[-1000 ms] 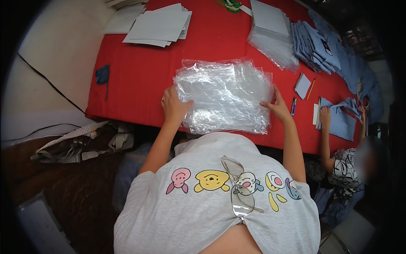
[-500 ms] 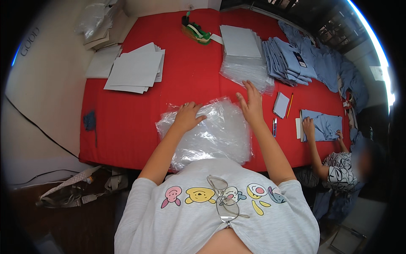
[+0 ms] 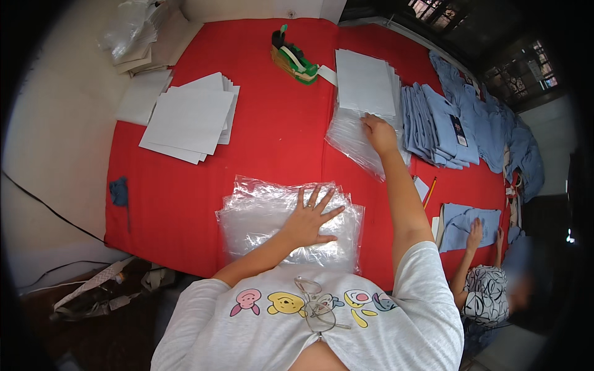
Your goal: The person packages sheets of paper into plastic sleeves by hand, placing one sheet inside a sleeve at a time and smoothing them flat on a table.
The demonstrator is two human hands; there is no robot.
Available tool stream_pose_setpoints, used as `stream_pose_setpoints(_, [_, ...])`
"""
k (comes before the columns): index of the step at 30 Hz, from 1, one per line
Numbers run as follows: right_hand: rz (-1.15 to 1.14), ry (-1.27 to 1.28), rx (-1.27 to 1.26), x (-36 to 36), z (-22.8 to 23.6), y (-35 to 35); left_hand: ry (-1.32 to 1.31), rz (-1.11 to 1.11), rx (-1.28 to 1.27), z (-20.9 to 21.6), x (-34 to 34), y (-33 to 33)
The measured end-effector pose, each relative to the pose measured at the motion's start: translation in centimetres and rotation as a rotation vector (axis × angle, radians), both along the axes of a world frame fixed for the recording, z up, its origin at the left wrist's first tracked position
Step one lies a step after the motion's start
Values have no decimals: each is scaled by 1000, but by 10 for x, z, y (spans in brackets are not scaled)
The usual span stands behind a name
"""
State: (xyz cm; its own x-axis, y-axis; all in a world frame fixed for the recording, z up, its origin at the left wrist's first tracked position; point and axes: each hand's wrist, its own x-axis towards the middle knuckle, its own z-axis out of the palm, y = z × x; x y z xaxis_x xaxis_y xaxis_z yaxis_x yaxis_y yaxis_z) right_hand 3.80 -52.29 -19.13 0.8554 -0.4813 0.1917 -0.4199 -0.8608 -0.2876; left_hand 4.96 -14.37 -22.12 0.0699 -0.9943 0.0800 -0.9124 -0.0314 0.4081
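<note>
My left hand [image 3: 312, 219] lies flat with fingers spread on a loose pile of clear plastic bags [image 3: 253, 232] close to my body. Ahead and to the right, my right hand [image 3: 380, 134] reaches to a stack of clear bags [image 3: 356, 139] with white cardboard sheets [image 3: 365, 77] in their far part. Its fingers are bent together and closed at the plastic, just below the cardboard edge; the fingertips are partly hidden. Folded blue garments [image 3: 430, 127] are stacked right beside that bag stack.
White cardboard sheets [image 3: 185, 120] lie at the left on the red tablecloth [image 3: 272, 130]. A green tape dispenser [image 3: 297, 62] stands at the back. A pencil [image 3: 429, 191] and notepad [image 3: 421, 187] are at the right, where a co-worker's hand [image 3: 475, 234] rests on a blue garment [image 3: 461, 222].
My right hand has moved from beside the near pile to the bag stack with cardboard. My left hand has shifted right and spread flat on the near bags, which now lie straighter.
</note>
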Motion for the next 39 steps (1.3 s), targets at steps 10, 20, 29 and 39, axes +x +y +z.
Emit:
stream_pose_setpoints(10, [-307, 50, -201, 11, 107, 18, -1, 11, 55, 7, -5, 1])
stream_pose_setpoints(20, [240, -636, 348, -120, 239, 207, 1541, 453, -309, 54, 41, 72])
stream_pose_setpoints(29, [157, -215, 661, -245, 86, 292, 2120, 658, -271, 56, 20, 211])
stream_pose_setpoints(39, [-278, 41, 185, -237, 88, 351, 613, 822, -294, 41, -11, 173])
